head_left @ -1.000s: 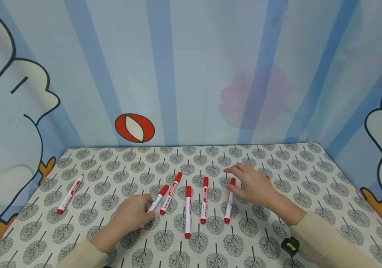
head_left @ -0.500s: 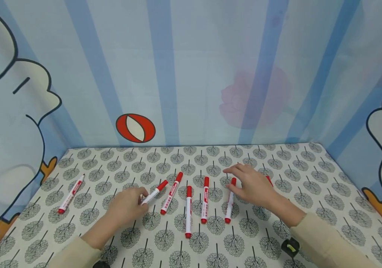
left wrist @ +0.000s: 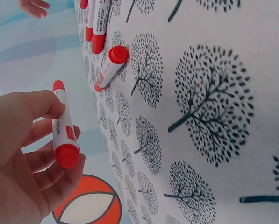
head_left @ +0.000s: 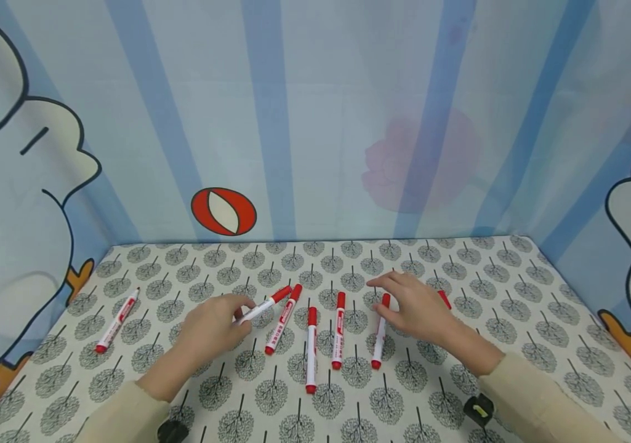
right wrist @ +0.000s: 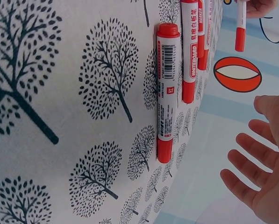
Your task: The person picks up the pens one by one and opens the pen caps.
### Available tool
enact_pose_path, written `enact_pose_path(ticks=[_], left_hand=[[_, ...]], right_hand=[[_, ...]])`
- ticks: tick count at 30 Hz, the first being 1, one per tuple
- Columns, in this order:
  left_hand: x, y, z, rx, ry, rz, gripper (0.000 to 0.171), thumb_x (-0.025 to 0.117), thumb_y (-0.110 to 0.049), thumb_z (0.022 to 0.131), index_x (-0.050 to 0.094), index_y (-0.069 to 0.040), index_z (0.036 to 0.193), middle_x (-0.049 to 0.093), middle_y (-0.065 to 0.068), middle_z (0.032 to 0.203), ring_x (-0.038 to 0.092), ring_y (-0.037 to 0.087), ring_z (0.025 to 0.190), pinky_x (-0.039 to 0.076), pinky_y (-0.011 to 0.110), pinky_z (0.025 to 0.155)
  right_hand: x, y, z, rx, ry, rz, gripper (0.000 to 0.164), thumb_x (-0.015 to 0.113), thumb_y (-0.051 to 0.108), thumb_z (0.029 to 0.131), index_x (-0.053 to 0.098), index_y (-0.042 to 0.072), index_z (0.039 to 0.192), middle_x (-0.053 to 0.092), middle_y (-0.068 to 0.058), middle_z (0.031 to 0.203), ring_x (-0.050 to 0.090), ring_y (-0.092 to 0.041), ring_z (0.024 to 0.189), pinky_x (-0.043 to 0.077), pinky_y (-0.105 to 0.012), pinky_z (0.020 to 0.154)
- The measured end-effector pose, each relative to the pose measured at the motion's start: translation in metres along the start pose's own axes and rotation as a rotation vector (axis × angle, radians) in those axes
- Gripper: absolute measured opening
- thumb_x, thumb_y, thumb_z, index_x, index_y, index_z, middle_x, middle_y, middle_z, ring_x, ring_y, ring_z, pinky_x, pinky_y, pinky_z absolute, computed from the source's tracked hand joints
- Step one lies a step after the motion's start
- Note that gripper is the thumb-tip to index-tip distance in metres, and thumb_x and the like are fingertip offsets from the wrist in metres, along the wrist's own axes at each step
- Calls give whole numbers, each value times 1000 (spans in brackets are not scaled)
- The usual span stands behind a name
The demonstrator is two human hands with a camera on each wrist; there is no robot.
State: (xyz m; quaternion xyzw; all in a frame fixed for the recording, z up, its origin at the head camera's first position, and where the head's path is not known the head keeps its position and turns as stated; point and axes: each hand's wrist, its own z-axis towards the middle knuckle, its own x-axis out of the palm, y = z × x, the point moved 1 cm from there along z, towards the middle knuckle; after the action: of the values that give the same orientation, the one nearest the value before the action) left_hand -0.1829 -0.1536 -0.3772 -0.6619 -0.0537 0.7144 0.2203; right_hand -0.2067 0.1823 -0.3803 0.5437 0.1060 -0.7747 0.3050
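My left hand (head_left: 212, 326) pinches a red-and-white whiteboard marker (left wrist: 63, 126) between thumb and fingers. The marker is capped and tilted in the head view, its red cap pointing up and right, close beside another marker (head_left: 284, 320) on the cloth. Over the top of the rightmost marker of the row (right wrist: 167, 88) hovers my right hand (head_left: 417, 307), fingers spread and holding nothing. Two more capped markers lie between, a plain-sided one (head_left: 311, 351) and a labelled one (head_left: 338, 331).
Off to the left lies an uncapped marker (head_left: 118, 321) with its tip showing. A small red piece (head_left: 444, 299) peeks out behind my right hand. The tree-print cloth (head_left: 514, 344) covers the table, and a striped curtain (head_left: 326, 123) hangs behind it.
My left hand has lifted its marker from the cloth and moved slightly away from me. The marker's cap end has swung to the right. My right hand stays almost still.
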Motion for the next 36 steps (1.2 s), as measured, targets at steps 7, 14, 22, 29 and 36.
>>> enact_pose_path(ticks=[7, 14, 22, 29, 36], left_hand=[[4, -11, 4, 76, -31, 34, 24, 69, -14, 75, 68, -19, 98, 62, -2, 80, 43, 8, 51, 36, 23, 41], [8, -25, 11, 97, -11, 56, 27, 70, -15, 74, 68, -25, 99, 59, -8, 77, 44, 8, 55, 36, 23, 41], [11, -40, 13, 199, 2, 109, 26, 72, -20, 75, 69, -25, 100, 60, -10, 78, 48, 6, 65, 37, 19, 43], [13, -50, 15, 297, -23, 127, 24, 72, -21, 74, 69, -26, 98, 61, -12, 81, 53, 4, 70, 39, 18, 51], [15, -58, 17, 336, -10, 125, 24, 71, -21, 75, 69, -25, 98, 60, -9, 83, 55, 6, 74, 41, 19, 53]], right_hand=[[3, 6, 2, -14, 6, 9, 39, 68, 30, 81, 61, 17, 117, 63, -1, 110, 61, -18, 93, 46, -21, 55], [4, 14, 5, 1, 45, 44, 40, 67, 30, 82, 59, 18, 120, 62, 0, 112, 59, -13, 84, 43, -17, 54], [8, 21, 7, -33, 39, 55, 40, 67, 29, 82, 60, 18, 119, 63, 1, 112, 60, -18, 100, 52, -34, 77], [12, 28, 8, -23, 65, 78, 40, 66, 30, 82, 59, 20, 120, 63, 2, 114, 60, -17, 99, 52, -30, 73], [15, 33, 8, -60, 69, 103, 39, 68, 27, 81, 60, 19, 118, 64, 4, 110, 61, -14, 97, 51, -32, 80]])
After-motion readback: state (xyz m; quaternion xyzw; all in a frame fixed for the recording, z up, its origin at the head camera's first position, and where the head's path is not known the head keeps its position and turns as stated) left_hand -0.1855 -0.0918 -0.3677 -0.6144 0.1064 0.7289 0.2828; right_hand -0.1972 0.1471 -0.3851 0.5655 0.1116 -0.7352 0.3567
